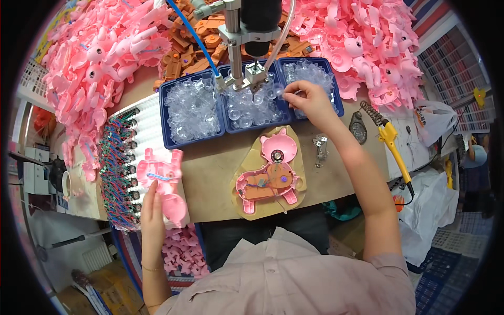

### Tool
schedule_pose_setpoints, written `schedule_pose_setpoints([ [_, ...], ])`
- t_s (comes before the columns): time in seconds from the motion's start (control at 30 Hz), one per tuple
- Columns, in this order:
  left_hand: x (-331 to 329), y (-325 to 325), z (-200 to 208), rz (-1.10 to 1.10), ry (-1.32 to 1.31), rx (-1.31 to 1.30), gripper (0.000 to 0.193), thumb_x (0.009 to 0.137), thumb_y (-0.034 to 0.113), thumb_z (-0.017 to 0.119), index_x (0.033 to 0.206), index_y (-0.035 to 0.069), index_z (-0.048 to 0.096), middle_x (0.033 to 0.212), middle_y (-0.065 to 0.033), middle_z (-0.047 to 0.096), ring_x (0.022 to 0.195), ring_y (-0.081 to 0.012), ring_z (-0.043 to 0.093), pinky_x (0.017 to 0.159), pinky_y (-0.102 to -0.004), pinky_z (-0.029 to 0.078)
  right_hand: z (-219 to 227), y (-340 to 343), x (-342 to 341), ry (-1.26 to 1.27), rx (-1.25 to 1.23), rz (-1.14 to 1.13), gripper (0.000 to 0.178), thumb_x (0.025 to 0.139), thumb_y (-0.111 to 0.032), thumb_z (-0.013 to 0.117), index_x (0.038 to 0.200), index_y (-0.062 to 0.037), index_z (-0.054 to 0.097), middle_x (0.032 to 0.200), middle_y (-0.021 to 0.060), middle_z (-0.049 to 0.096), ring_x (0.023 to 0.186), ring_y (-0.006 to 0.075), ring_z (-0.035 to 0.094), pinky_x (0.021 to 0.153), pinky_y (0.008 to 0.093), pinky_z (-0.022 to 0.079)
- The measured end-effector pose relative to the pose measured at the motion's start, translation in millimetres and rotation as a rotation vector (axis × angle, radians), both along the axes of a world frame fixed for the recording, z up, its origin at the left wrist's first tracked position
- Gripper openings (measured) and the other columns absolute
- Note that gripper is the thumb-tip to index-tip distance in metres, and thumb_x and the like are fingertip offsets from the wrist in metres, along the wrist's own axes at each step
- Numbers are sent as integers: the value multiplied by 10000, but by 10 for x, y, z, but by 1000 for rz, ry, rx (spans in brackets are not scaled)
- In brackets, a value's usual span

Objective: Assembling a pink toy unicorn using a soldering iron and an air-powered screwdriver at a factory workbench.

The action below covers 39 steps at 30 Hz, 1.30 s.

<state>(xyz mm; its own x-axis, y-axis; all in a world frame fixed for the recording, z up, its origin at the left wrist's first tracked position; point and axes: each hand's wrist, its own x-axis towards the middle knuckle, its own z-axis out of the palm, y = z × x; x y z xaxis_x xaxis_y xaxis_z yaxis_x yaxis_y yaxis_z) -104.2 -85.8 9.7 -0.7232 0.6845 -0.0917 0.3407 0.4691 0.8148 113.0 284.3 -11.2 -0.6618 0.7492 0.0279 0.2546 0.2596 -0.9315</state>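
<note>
My left hand (151, 210) grips a pink animal-shaped toy shell half (167, 177) over the white tray, its thumb hidden. A thin blue strip crosses the shell's inside. My right hand (314, 105) reaches over the blue bins, thumb and forefinger pinched on a small clear plastic part (274, 91). Below it, another pink toy shell half (250, 181) lies hollow side up in a tan fixture (300, 184). Inside sit a brown-orange housing (268, 185) with wires and a round black-rimmed piece (277, 156) in the head.
Three blue bins (227, 131) hold clear parts beneath a metal machine head (252, 79). Pink shells (113, 52) and orange housings (197, 58) are heaped behind. Wired speakers line the white tray (152, 123). A yellow soldering iron (395, 147) hangs at right beside a metal piece (320, 149).
</note>
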Motion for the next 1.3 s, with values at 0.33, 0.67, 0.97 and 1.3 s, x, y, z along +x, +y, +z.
schedule_pose_setpoints([
  [0.33, -368, 285, 440, -561, 872, -392, 630, 740, -23, 618, 1345, 69, 471, 1280, -155, 507, 1182, -332, 466, 997, -439, 377, 356, 149, 126, -188, -13, 83, 273, 859, -161, 642, 1078, 1, 660, 794, 9, 618, 705, 76, 558, 653, 244, 467],
  [0.67, -436, 211, 319, -707, 797, -388, 481, 677, 26, 656, 1145, 77, 556, 1331, -139, 462, 1285, -348, 386, 1098, -475, 267, 256, 145, 330, -420, 788, -113, 183, 817, -124, 623, 974, -39, 665, 973, 143, 630, 936, 321, 608, 825, 411, 482],
  [0.97, -559, 196, 191, -706, 930, -269, 449, 558, 59, 690, 982, 26, 548, 1144, -159, 520, 1109, -364, 494, 955, -455, 418, -39, 197, 180, -356, 795, -15, 301, 788, -162, 635, 1062, -40, 624, 992, 152, 630, 945, 315, 614, 817, 397, 492],
  [1.3, -172, 162, 173, -69, -381, 513, 775, 825, 247, 626, 1455, 17, 237, 1374, -212, 428, 1267, -338, 458, 1072, -459, 383, 279, -1480, 1042, -136, -94, -101, 264, 827, -54, 679, 1078, 13, 632, 1004, 72, 637, 893, 140, 631, 792, 242, 494],
])
